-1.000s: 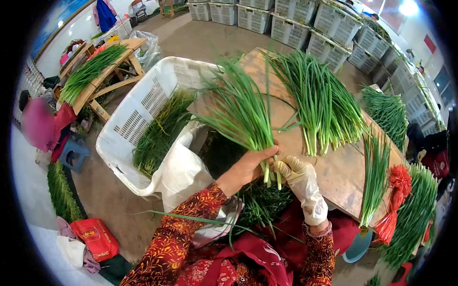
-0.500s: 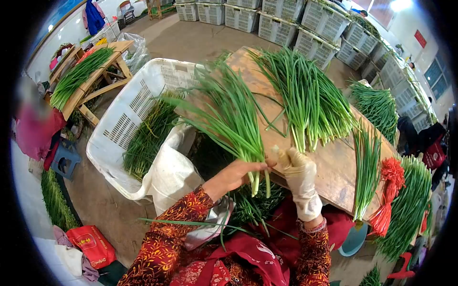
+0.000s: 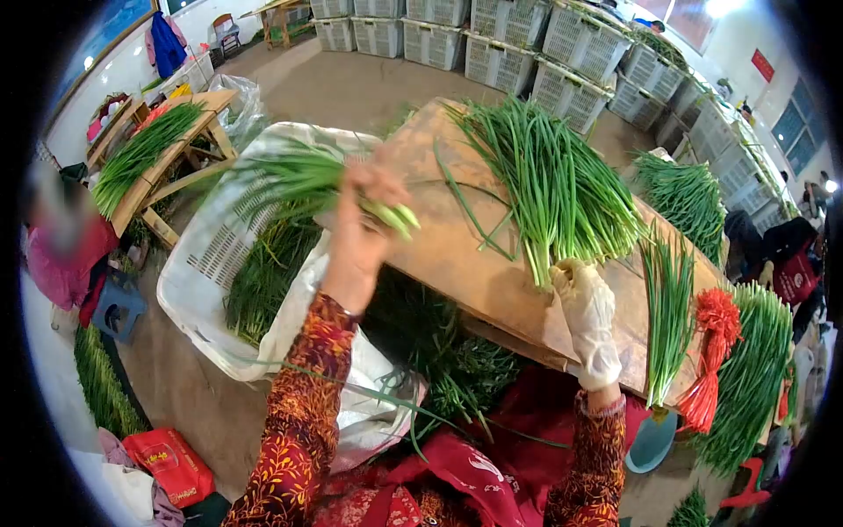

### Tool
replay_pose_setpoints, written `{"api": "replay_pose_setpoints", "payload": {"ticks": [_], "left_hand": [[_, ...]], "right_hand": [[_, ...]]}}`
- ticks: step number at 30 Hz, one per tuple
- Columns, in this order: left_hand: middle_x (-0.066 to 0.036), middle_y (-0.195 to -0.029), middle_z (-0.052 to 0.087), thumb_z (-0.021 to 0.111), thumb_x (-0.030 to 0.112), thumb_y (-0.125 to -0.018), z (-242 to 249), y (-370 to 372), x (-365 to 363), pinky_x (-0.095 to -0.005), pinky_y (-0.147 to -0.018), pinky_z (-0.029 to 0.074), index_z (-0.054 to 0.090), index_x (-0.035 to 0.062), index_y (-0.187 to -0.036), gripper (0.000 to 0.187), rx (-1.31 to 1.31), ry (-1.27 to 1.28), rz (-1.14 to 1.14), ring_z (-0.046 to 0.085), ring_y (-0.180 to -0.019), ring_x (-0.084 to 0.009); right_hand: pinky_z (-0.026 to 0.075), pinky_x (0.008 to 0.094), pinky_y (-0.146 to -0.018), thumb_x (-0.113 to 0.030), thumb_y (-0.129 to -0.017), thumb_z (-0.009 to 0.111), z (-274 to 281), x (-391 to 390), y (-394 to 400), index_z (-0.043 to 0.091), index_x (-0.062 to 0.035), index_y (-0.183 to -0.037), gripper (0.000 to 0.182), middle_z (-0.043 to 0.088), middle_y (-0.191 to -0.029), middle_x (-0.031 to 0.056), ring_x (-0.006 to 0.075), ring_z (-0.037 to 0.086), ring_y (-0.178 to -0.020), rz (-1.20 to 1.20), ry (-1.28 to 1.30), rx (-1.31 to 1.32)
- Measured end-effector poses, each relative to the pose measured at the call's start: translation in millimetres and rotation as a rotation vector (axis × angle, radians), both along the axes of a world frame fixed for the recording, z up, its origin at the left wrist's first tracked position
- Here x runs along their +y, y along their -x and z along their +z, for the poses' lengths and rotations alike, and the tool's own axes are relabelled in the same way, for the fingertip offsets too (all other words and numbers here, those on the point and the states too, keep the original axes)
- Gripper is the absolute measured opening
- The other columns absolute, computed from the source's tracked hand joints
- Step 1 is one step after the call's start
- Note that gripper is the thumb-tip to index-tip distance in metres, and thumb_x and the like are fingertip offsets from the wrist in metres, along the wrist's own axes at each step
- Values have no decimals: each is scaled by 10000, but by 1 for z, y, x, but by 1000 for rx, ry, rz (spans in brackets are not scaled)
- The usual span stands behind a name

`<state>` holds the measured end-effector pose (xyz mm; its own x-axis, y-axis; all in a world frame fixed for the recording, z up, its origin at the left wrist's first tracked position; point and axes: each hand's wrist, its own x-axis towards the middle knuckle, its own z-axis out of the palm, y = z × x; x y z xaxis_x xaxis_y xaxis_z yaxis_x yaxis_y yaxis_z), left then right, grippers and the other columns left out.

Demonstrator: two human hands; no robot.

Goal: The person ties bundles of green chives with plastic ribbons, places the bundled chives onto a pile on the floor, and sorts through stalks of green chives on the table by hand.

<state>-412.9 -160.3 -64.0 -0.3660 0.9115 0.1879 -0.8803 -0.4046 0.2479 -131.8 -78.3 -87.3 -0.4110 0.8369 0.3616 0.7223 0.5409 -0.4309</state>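
My left hand, blurred by motion, is closed around a bunch of green chives. It holds them nearly level at the board's left edge, pale stem ends to the right and leaves over the white crate. My gloved right hand has its fingers curled at the stem ends of a large pile of chives on the wooden board. What those fingers hold, if anything, is hidden. Farther right on the board lie a smaller bunch of chives and a bundle of red ties.
Loose greens fill part of the crate, with a white sheet over its near side. More chives stand to the right. Stacked crates line the back. A person in pink sits at left by another board.
My left hand has lifted the chives off the board and swung them up and left, tipping them nearly level. My right hand has shifted right to the large pile's stem ends.
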Motion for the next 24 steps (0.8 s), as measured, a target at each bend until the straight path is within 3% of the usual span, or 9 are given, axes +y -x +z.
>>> {"api": "replay_pose_setpoints", "payload": {"ticks": [2,3,5,9,11,12,17,19,24], "left_hand": [[60,-645,453,582,166,-818,-17,-24,7,-233,-521,407,518,66,-1037,250,-80,218,-259,431,-549,-52],[65,-644,453,604,210,-817,-26,-42,7,-237,-514,404,513,80,-1025,261,115,365,-177,416,-520,-43],[60,-685,458,624,215,-811,-46,-63,4,-242,-497,390,493,84,-942,227,116,423,-283,397,-518,-38],[28,-744,501,637,186,-803,-64,-90,5,-252,-503,397,503,64,-920,215,161,403,-418,416,-541,-50],[16,-777,535,640,156,-803,-52,-104,5,-262,-510,409,532,55,-907,180,204,520,-406,451,-562,-69],[21,-763,533,636,152,-806,-47,-111,6,-259,-513,411,541,52,-923,181,247,521,-384,451,-569,-65],[57,-630,467,588,206,-843,-53,-118,8,-229,-521,410,537,49,-1020,242,381,453,-441,462,-581,-68],[56,-616,437,525,234,-882,-52,-116,3,-224,-529,406,534,36,-1043,256,294,314,-525,447,-581,-66],[51,-618,452,527,216,-881,-57,-110,-2,-239,-523,414,527,33,-1054,252,289,331,-529,438,-568,-75]], "right_hand": [[448,349,-593,-268,-812,574,-12,19,4,609,-62,-839,211,606,-702,107,247,589,-657,-55,-26,-114],[453,359,-607,-283,-796,586,-19,26,7,614,-60,-837,229,618,-722,115,264,595,-657,-70,61,-159],[458,369,-620,-299,-779,598,-20,29,7,619,-58,-835,248,630,-742,123,281,601,-658,-87,152,-208],[453,340,-566,-277,-793,612,-9,8,5,617,-39,-853,246,633,-719,102,237,600,-626,-99,173,74],[432,281,-511,-226,-799,628,3,-21,7,616,-35,-859,200,606,-662,85,185,574,-582,74,420,443],[414,242,-492,-181,-807,628,5,-34,9,610,-33,-853,156,585,-636,56,135,546,-564,82,400,419],[443,269,-510,-168,-821,613,-17,-57,17,585,-11,-874,168,609,-670,29,106,555,-582,157,294,382],[418,237,-502,-199,-844,592,-29,-56,20,583,-15,-894,191,589,-671,20,90,522,-571,217,683,826],[345,179,-504,-257,-875,545,-24,-57,14,585,-43,-918,221,542,-684,-13,48,437,-568,273,1041,859]]}}
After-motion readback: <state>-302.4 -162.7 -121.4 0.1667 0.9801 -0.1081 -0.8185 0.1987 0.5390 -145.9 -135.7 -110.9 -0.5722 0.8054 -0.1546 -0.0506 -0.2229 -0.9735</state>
